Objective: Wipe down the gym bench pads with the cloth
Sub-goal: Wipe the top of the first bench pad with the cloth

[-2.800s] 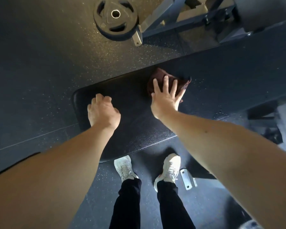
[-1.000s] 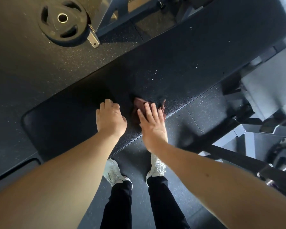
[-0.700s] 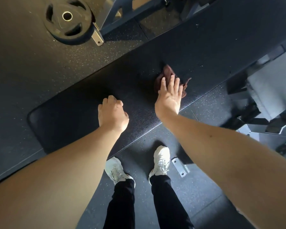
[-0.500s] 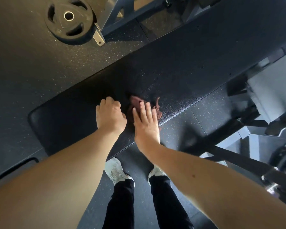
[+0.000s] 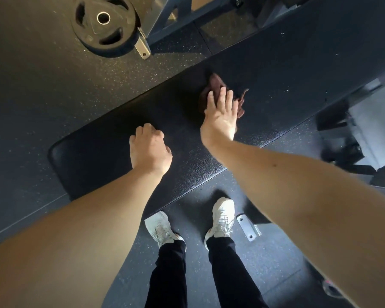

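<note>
Speckled rubber floor (image 5: 53, 90); long black textured bench pad surface (image 5: 280, 70). Right hand (image 5: 221, 116) grip spread flat, pressing crumpled maroon cloth (image 5: 216, 82) on it, 1 o'clock of left hand (image 5: 149, 150), whose grip is curled, empty.

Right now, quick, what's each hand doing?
Left hand: closed, fingers curled, holding nothing, resting on the bench pad.
Right hand: open, straight fingers pressing the maroon cloth onto the pad.
</note>
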A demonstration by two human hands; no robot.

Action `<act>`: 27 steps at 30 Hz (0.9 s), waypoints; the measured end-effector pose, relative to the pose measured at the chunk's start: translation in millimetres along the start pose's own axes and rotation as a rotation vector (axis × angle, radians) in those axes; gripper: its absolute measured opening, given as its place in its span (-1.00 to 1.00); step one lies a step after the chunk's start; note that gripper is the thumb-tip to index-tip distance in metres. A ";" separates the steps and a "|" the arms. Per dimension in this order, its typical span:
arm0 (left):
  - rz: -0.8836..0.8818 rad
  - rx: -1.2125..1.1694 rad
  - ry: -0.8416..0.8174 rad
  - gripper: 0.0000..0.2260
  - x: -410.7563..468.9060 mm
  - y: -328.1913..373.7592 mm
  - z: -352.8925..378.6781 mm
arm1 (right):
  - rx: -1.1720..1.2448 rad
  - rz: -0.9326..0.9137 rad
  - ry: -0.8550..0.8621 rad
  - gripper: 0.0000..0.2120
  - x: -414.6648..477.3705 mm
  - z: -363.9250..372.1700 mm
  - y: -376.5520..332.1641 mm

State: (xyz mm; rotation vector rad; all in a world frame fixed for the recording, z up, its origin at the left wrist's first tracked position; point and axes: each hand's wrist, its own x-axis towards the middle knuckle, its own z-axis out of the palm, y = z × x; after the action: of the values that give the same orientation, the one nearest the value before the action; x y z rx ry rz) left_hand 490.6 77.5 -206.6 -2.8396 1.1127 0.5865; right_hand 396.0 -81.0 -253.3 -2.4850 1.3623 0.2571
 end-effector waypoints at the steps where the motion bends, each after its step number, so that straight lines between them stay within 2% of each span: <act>1: 0.000 0.006 0.011 -0.72 1.3 -2.0 -0.4 | -0.007 -0.052 0.019 -0.34 -20.1 9.3 -8.2; 3: -0.006 0.018 0.023 -0.73 2.6 -3.5 -2.0 | -0.020 -0.178 0.028 -0.31 -64.8 26.9 -22.6; 5: -0.024 0.032 0.010 -0.74 2.7 -3.0 -4.4 | -0.042 -0.282 -0.065 -0.27 -93.0 37.4 -30.7; 7: -0.044 0.048 0.001 -0.75 2.6 -0.9 -4.3 | -0.052 -0.331 -0.138 -0.25 -93.3 36.0 -30.6; 8: -0.050 0.048 -0.002 -0.76 3.9 0.1 -3.6 | -0.047 -0.336 -0.120 -0.27 -82.7 32.2 -28.3; 10: -0.054 0.019 0.008 -0.78 7.8 2.3 -0.9 | -0.044 -0.284 -0.052 -0.34 -46.5 21.1 -21.8; 12: -0.067 0.002 0.025 -0.81 12.4 4.2 1.2 | -0.027 -0.149 -0.008 -0.42 7.3 4.2 -16.8; 15: -0.074 0.015 0.026 -0.82 15.1 5.9 1.0 | -0.035 0.004 -0.031 -0.44 73.9 -23.0 -13.2; 18: -0.075 0.008 0.025 -0.80 15.9 4.0 0.2 | -0.022 0.037 -0.017 -0.43 80.9 -23.2 -17.0; 22: -0.077 0.000 0.043 -0.75 21.2 -0.8 -3.2 | -0.014 -0.082 0.062 -0.39 8.8 7.1 -39.5; 25: -0.090 0.018 0.031 -0.73 26.8 -0.4 -10.4 | 0.002 -0.261 -0.015 -0.41 -45.6 25.4 -51.3; 27: -0.097 0.041 0.017 -0.72 31.0 0.6 -15.5 | 0.009 -0.333 -0.082 -0.40 -45.3 25.7 -48.9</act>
State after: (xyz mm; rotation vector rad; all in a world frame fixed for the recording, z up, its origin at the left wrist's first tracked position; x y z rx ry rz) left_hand 516.2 54.4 -203.3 -2.8491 0.9715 0.5271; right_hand 412.7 -11.5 -255.8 -2.6103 0.8965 0.2727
